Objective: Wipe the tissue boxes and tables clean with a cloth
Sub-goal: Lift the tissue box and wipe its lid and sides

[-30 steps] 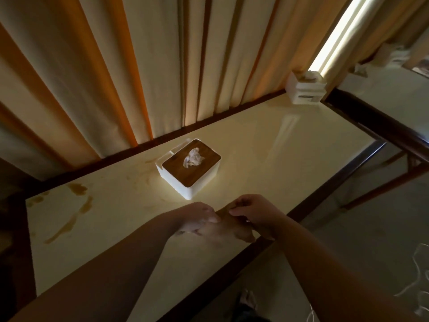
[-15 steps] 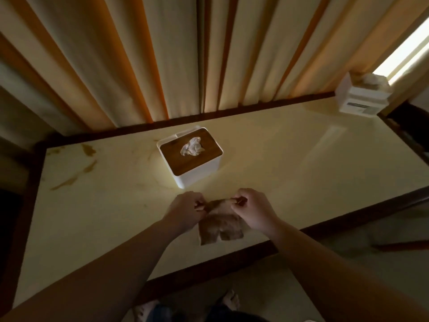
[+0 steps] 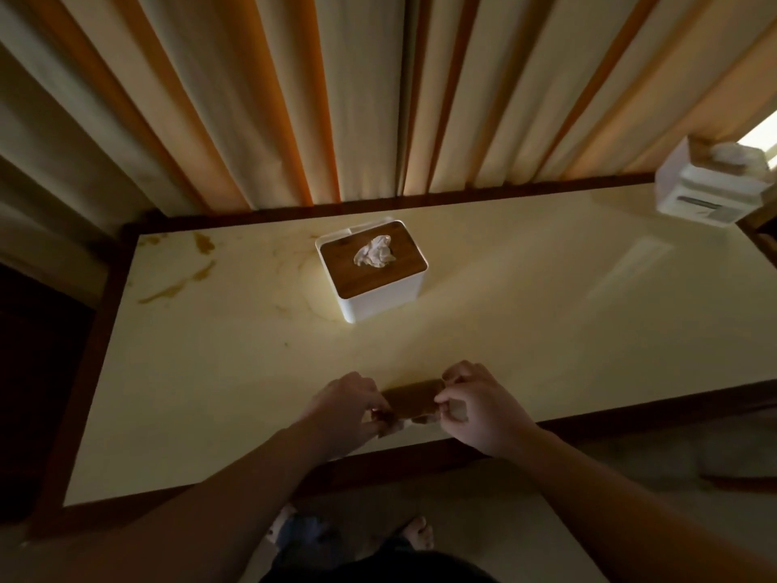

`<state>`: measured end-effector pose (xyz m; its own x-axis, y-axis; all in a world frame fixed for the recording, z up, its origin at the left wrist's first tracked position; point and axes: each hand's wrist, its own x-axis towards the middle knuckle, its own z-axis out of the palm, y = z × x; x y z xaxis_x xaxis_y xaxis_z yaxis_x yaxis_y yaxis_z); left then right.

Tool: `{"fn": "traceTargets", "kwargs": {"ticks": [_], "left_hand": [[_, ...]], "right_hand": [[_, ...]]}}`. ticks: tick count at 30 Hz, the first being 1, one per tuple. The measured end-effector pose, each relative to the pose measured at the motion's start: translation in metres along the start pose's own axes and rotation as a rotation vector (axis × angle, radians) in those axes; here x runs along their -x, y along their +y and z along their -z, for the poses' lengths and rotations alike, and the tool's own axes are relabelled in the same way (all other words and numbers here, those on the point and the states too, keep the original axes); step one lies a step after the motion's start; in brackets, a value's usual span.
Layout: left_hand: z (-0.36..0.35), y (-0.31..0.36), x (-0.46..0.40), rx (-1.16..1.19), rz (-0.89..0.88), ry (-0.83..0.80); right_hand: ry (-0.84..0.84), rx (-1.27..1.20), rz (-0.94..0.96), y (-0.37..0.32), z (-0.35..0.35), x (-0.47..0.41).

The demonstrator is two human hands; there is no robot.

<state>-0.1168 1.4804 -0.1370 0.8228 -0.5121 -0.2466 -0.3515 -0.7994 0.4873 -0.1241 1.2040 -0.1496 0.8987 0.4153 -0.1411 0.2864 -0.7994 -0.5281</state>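
A small brown cloth (image 3: 414, 401) lies folded on the cream table (image 3: 546, 330) near its front edge. My left hand (image 3: 347, 408) pinches the cloth's left end and my right hand (image 3: 475, 403) pinches its right end. Behind them, mid-table, stands a white tissue box (image 3: 374, 269) with a wooden lid and a tissue poking out. A second white tissue box (image 3: 710, 191) sits at the table's far right corner.
Brown stains (image 3: 181, 284) mark the table's left part. Pleated curtains (image 3: 336, 98) hang right behind the table. A dark wooden frame (image 3: 630, 408) edges the tabletop. My feet (image 3: 416, 534) show on the floor below the front edge.
The cloth hung open between my hands half a second ago; now it is folded into a shorter strip on the table. The view has swung to face the table squarely.
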Motion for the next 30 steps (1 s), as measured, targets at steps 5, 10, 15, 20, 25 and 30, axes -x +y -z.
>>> {"fn": "traceTargets", "kwargs": {"ticks": [5, 10, 15, 20, 25, 30], "left_hand": [[-0.003, 0.007, -0.008, 0.071, 0.163, 0.092], [-0.003, 0.016, -0.02, -0.107, 0.197, -0.026], [0.005, 0.019, -0.02, 0.275, 0.295, -0.004], [0.033, -0.001, -0.016, 0.569, 0.374, 0.068], [0.071, -0.025, -0.016, 1.098, 0.492, 0.189], [0.106, -0.04, -0.017, 1.203, 0.467, 0.185]], "right_hand": [[0.026, 0.001, -0.052, -0.012, -0.002, -0.005], [-0.027, -0.083, -0.183, -0.021, -0.004, -0.018], [-0.064, -0.157, -0.254, -0.035, 0.003, -0.034], [0.005, -0.35, -0.313, -0.049, 0.014, -0.048], [0.113, -0.481, -0.331, -0.074, 0.017, -0.069], [0.21, -0.421, -0.342, -0.095, 0.017, -0.09]]}}
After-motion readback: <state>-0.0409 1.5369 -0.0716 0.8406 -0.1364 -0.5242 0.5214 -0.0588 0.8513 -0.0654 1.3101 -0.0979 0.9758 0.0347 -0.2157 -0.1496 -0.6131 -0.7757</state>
